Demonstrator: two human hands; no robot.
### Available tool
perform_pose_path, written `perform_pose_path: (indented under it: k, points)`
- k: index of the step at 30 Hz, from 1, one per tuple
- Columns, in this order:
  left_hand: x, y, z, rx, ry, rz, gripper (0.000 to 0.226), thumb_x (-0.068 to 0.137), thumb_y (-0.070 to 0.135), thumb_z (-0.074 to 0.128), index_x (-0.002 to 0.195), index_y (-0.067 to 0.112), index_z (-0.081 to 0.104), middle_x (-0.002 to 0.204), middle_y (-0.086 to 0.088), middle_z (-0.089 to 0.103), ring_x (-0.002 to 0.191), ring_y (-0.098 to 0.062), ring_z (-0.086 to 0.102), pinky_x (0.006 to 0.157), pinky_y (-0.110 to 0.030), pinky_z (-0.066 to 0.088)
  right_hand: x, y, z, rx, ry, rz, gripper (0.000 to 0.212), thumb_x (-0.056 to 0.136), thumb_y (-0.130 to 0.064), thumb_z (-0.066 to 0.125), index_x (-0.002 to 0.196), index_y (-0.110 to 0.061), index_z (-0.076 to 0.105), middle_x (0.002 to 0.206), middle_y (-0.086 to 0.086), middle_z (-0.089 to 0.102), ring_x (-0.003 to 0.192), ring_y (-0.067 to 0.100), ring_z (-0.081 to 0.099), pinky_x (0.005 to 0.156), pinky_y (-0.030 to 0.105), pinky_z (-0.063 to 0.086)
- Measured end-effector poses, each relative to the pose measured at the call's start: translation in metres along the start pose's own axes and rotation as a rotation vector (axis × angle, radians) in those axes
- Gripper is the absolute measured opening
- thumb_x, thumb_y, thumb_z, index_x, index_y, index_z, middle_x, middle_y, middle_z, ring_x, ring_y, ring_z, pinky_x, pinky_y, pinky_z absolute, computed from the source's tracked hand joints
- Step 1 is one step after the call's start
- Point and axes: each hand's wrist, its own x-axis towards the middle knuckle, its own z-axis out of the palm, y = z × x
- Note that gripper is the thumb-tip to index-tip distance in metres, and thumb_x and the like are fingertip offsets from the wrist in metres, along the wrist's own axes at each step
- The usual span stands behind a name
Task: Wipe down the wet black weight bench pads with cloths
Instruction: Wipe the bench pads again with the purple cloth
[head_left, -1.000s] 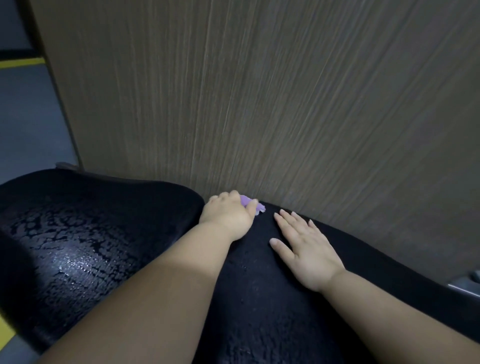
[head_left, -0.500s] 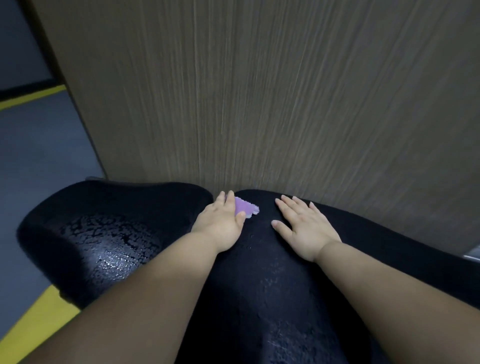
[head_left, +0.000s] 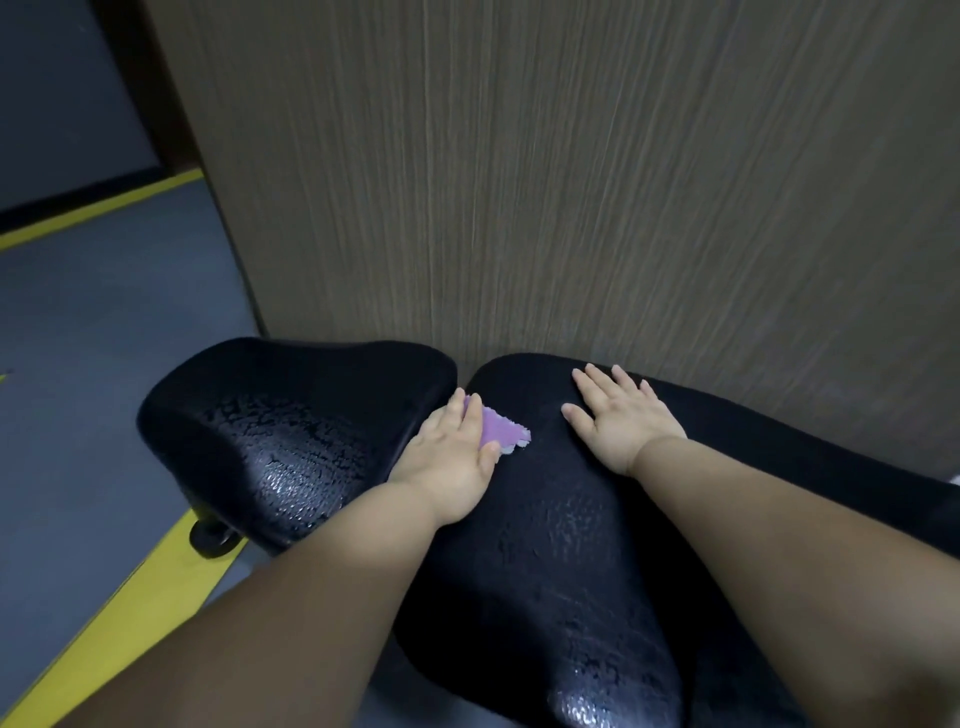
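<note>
Both hands lie flat on the bench. The left hand (head_left: 451, 457) presses a cloth with straight fingers, and the right hand (head_left: 621, 422) rests with its fingers spread, holding nothing.

The long pad (head_left: 545, 561) under them runs from the near edge to the far wall. It is black, rounded and pebble-grained, with beads and glossy patches of water towards its near end. The shorter pad (head_left: 291, 415) sits just beside it on the left, with a narrow gap between them. It has the same black grain, curved edges and a wet sheen in its dished middle. The small purple cloth (head_left: 501, 434) lies at the far left edge of the long pad, next to that gap. It has a ragged pale fringe and is mostly covered by the left hand.

A brown panel (head_left: 571, 182) with fine vertical wood grain stands behind both pads. Grey floor (head_left: 78, 364) lies to the left, crossed by a yellow stripe (head_left: 104, 623). A black rounded knob (head_left: 210, 538) shows under the shorter pad.
</note>
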Motion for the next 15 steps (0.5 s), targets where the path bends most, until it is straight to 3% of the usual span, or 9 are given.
perform_pose_path:
  k: [6,15]
  points:
    - [-0.028,-0.011,0.005,0.028,-0.022,0.047,0.062,0.106,0.038,0.024,0.156,0.016,-0.005,0.162,0.001,-0.016,0.149,-0.014,-0.01,0.119,-0.027,0.001,-0.008,-0.012,0.0,-0.003,-0.077,0.122,0.061,0.099,-0.053,0.01,0.153,-0.027,-0.003,0.161,-0.007,-0.008,0.148,0.02,-0.008,0.12,0.042,-0.001]
    - [-0.06,-0.02,0.012,0.014,0.009,0.052,0.061,0.106,0.037,0.024,0.156,0.017,-0.005,0.163,0.003,-0.013,0.149,-0.013,-0.009,0.118,-0.023,-0.003,-0.033,-0.016,0.005,0.041,-0.087,0.133,0.063,0.1,-0.052,0.012,0.153,-0.023,-0.003,0.161,-0.004,-0.009,0.148,0.021,-0.01,0.12,0.042,-0.004]
